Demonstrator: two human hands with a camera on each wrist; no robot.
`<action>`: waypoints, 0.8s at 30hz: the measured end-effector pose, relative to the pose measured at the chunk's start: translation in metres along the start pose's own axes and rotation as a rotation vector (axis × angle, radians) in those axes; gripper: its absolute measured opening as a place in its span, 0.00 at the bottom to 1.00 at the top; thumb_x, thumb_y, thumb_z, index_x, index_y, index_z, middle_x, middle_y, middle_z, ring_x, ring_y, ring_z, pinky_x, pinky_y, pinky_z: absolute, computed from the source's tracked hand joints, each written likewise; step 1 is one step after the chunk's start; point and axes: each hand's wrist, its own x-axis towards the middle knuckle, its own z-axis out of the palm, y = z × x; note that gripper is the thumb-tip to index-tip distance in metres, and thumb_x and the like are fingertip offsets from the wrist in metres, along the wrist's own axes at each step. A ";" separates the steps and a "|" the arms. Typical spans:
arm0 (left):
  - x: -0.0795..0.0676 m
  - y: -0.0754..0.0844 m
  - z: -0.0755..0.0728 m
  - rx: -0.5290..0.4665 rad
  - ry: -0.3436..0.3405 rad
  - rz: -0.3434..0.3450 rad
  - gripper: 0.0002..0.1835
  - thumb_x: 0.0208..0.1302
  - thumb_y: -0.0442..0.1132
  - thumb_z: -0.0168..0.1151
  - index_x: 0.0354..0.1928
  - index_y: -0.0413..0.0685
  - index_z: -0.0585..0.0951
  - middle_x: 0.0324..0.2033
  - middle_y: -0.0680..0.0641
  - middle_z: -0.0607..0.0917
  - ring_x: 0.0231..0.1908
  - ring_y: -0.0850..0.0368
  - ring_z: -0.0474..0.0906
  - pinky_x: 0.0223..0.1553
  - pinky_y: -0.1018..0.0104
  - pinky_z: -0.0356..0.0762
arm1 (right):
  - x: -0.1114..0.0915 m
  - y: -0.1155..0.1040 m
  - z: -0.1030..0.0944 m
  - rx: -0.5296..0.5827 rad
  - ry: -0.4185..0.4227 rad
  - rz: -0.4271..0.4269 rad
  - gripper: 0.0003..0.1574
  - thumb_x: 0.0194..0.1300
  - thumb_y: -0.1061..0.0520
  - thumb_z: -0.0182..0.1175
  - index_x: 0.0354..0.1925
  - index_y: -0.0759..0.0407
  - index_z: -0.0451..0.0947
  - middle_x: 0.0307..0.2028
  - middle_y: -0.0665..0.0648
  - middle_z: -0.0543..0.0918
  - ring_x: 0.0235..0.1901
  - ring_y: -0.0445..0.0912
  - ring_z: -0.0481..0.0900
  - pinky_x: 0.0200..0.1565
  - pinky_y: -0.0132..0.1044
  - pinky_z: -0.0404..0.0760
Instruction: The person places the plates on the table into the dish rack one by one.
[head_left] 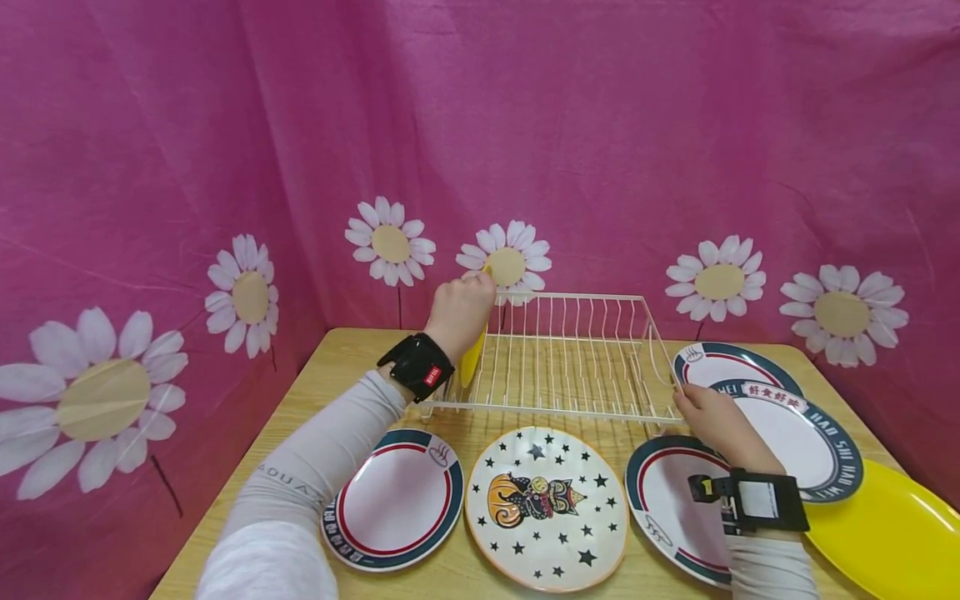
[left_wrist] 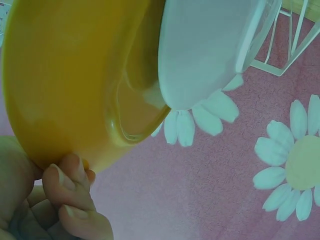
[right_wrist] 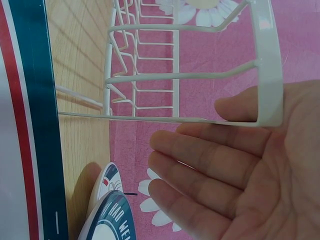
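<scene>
A yellow plate [head_left: 471, 360] stands on edge at the left end of a white wire dish rack [head_left: 555, 411]. My left hand [head_left: 461, 312] grips its upper rim; in the left wrist view the thumb and fingers pinch the yellow plate [left_wrist: 65, 85] at its edge. Beside it in that view shows a white dish [left_wrist: 210, 50]; whether it sits in the rack I cannot tell. At the rack's right front corner is my right hand [head_left: 723, 421]. In the right wrist view its thumb and fairly straight fingers lie on either side of the rack's end wire [right_wrist: 270, 65].
Before the rack lie a blue-rimmed plate [head_left: 397, 508], a cat-and-stars plate [head_left: 547, 533] and another blue-rimmed plate [head_left: 671, 492]. At the right, blue-rimmed plates [head_left: 795, 442] overlap a large yellow plate [head_left: 892, 533]. A pink flowered cloth [head_left: 585, 150] hangs behind the wooden table [head_left: 315, 375].
</scene>
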 end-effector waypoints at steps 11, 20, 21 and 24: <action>-0.003 0.007 0.004 0.062 0.047 0.002 0.12 0.68 0.33 0.54 0.24 0.45 0.79 0.13 0.52 0.79 0.16 0.60 0.77 0.17 0.66 0.75 | 0.003 0.002 0.001 -0.021 0.013 -0.021 0.25 0.75 0.52 0.41 0.53 0.72 0.72 0.23 0.55 0.69 0.27 0.48 0.70 0.32 0.40 0.69; -0.008 0.019 0.017 0.099 0.087 0.011 0.11 0.67 0.33 0.52 0.27 0.47 0.79 0.14 0.53 0.79 0.15 0.60 0.78 0.16 0.66 0.73 | 0.003 0.004 0.001 -0.016 0.012 -0.024 0.27 0.76 0.51 0.42 0.56 0.73 0.70 0.23 0.56 0.70 0.29 0.49 0.72 0.33 0.40 0.70; -0.009 0.019 0.018 0.106 0.078 0.013 0.11 0.68 0.34 0.52 0.28 0.47 0.80 0.14 0.53 0.80 0.16 0.60 0.78 0.17 0.67 0.74 | 0.003 0.005 0.001 -0.015 0.013 -0.026 0.27 0.76 0.51 0.42 0.56 0.74 0.70 0.23 0.56 0.70 0.29 0.49 0.72 0.33 0.40 0.70; -0.011 0.022 0.020 0.095 0.059 0.011 0.11 0.68 0.33 0.53 0.28 0.46 0.81 0.15 0.52 0.80 0.17 0.60 0.79 0.17 0.66 0.75 | 0.002 0.005 0.001 -0.011 0.016 -0.030 0.27 0.76 0.52 0.42 0.57 0.74 0.69 0.23 0.56 0.70 0.29 0.49 0.72 0.33 0.40 0.70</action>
